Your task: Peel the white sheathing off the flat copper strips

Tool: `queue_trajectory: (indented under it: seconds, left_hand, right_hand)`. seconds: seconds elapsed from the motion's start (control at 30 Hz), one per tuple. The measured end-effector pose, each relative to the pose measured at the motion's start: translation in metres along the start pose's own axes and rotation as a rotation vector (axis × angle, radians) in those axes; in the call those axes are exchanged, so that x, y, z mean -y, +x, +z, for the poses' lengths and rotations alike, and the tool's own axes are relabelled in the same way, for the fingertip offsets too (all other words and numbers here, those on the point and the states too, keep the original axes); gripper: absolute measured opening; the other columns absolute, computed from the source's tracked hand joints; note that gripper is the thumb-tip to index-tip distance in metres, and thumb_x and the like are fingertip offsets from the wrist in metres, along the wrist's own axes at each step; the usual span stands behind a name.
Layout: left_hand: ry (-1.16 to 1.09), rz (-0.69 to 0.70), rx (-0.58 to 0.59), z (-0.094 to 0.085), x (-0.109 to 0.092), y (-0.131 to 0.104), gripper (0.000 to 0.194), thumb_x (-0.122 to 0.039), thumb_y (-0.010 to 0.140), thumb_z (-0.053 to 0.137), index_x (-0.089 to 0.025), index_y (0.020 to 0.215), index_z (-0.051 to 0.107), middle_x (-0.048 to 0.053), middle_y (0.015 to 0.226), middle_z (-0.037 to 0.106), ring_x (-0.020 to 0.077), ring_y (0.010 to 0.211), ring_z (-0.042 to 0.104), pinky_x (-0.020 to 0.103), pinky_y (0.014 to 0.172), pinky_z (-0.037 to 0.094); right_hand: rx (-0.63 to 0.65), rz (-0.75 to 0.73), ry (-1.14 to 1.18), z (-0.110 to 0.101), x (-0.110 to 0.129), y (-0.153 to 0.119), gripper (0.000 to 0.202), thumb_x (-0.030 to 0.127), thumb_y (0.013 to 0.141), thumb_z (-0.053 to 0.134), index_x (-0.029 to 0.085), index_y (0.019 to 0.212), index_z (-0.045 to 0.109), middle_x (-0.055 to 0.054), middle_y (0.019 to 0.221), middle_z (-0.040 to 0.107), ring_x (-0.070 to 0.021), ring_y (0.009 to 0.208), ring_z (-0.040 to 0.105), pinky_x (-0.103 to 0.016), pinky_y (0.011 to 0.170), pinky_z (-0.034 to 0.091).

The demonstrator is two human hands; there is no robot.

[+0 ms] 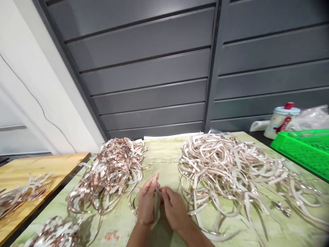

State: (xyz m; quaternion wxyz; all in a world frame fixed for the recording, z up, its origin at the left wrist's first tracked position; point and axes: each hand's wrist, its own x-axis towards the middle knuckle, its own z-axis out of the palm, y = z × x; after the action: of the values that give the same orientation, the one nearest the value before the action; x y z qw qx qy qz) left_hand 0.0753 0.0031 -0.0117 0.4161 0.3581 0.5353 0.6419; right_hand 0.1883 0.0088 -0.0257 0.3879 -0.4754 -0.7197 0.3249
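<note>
Bare forearms (140, 235) reach in from the bottom edge, bringing the left hand (146, 206) and right hand (175, 210) close together above a green-patterned table (163, 151). A pale strip (157, 206) runs between them, curving down from the fingertips past the left wrist. The left hand is closed on it, thumb against fingers with little gap; the right hand has thumb and forefinger drawn together just beside it, though whether they also grip the strip cannot be told.

To the left of the hands rises a coppery pile (113, 171) of tangled strips, with a smaller heap (58, 234) nearer the camera at lower left. To the right spreads a wide, looping pile (221, 161) in white and rose gold, a shiny clump (282, 208) near its right side. More strips (24, 195) lie on a wooden board (64, 164) at far left. At far right sit a green crate (303, 152), a blue-lidded cup (279, 123) and clear plastic (311, 118). Grey panels (151, 70) stand behind, beside a white wall (48, 85) crossed by a thin cable (42, 111).
</note>
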Motion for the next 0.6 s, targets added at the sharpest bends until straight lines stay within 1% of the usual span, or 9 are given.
queue_trajectory:
  seconds: [0.07, 0.1, 0.17, 0.23, 0.3, 0.4, 0.5, 0.6]
  left_hand:
    - [0.095, 0.046, 0.019, -0.001, -0.005, -0.002, 0.041, -0.047, 0.081, 0.065, -0.019, 0.111, 0.072, 0.004, 0.085, 0.07, 0.0197, 0.081, 0.062, 0.029, 0.078, 0.047]
    - [0.137, 0.072, 0.031, 0.0, -0.007, -0.002, 0.042, -0.046, 0.081, 0.066, -0.019, 0.112, 0.072, 0.005, 0.086, 0.071, 0.02, 0.081, 0.062, 0.029, 0.078, 0.047]
    - [0.188, 0.124, 0.059, 0.001, -0.01, -0.002, 0.045, -0.044, 0.08, 0.066, -0.018, 0.117, 0.069, 0.003, 0.08, 0.07, 0.019, 0.074, 0.062, 0.029, 0.072, 0.047]
    - [0.208, 0.15, 0.081, 0.003, -0.012, -0.001, 0.045, -0.04, 0.08, 0.067, -0.017, 0.119, 0.064, 0.001, 0.07, 0.069, 0.0177, 0.064, 0.06, 0.029, 0.067, 0.045]
    - [0.238, 0.165, 0.089, 0.004, -0.013, 0.0, 0.037, -0.037, 0.079, 0.068, -0.017, 0.11, 0.062, 0.0, 0.065, 0.068, 0.0181, 0.061, 0.06, 0.029, 0.065, 0.044]
    - [0.301, 0.177, 0.1, 0.006, -0.014, 0.0, 0.024, -0.035, 0.079, 0.067, -0.02, 0.096, 0.06, 0.0, 0.063, 0.068, 0.0191, 0.058, 0.059, 0.029, 0.062, 0.042]
    - [0.345, 0.179, 0.132, 0.006, -0.019, 0.0, 0.018, -0.034, 0.08, 0.066, -0.022, 0.092, 0.061, 0.0, 0.063, 0.069, 0.0196, 0.057, 0.058, 0.03, 0.062, 0.041]
    - [0.342, 0.171, 0.164, 0.007, -0.026, 0.002, 0.015, -0.034, 0.079, 0.066, -0.022, 0.088, 0.064, 0.0, 0.065, 0.069, 0.0205, 0.058, 0.059, 0.03, 0.061, 0.041]
  right_hand:
    - [-0.084, 0.02, 0.069, -0.011, 0.002, 0.006, 0.037, 0.04, 0.101, 0.033, 0.022, 0.079, 0.058, -0.001, 0.068, 0.063, -0.0181, 0.064, 0.06, -0.027, 0.059, 0.04]
    - [-0.115, 0.014, 0.1, -0.016, 0.003, 0.009, 0.034, 0.04, 0.1, 0.036, 0.022, 0.082, 0.058, -0.001, 0.069, 0.063, -0.018, 0.064, 0.059, -0.026, 0.06, 0.041]
    - [-0.154, -0.001, 0.145, -0.023, 0.002, 0.014, 0.025, 0.039, 0.097, 0.043, 0.021, 0.09, 0.06, -0.001, 0.07, 0.062, -0.0176, 0.062, 0.058, -0.026, 0.059, 0.042]
    - [-0.172, -0.02, 0.163, -0.027, 0.0, 0.017, 0.021, 0.037, 0.095, 0.049, 0.02, 0.099, 0.061, -0.001, 0.07, 0.063, -0.0172, 0.06, 0.057, -0.026, 0.058, 0.044]
    - [-0.191, -0.062, 0.133, -0.029, 0.0, 0.018, 0.021, 0.035, 0.094, 0.051, 0.019, 0.103, 0.061, -0.003, 0.074, 0.065, -0.0172, 0.06, 0.058, -0.027, 0.059, 0.045]
    - [-0.219, -0.154, 0.035, -0.03, 0.001, 0.019, 0.018, 0.03, 0.094, 0.051, 0.019, 0.102, 0.063, -0.005, 0.082, 0.067, -0.0181, 0.067, 0.061, -0.028, 0.065, 0.046]
    - [-0.211, -0.214, -0.043, -0.032, 0.004, 0.02, 0.016, 0.027, 0.095, 0.049, 0.02, 0.097, 0.063, -0.005, 0.082, 0.066, -0.0186, 0.072, 0.061, -0.028, 0.068, 0.046]
    - [-0.175, -0.249, -0.14, -0.035, 0.008, 0.022, 0.019, 0.025, 0.097, 0.045, 0.022, 0.093, 0.063, -0.005, 0.081, 0.066, -0.0185, 0.074, 0.061, -0.028, 0.069, 0.045]
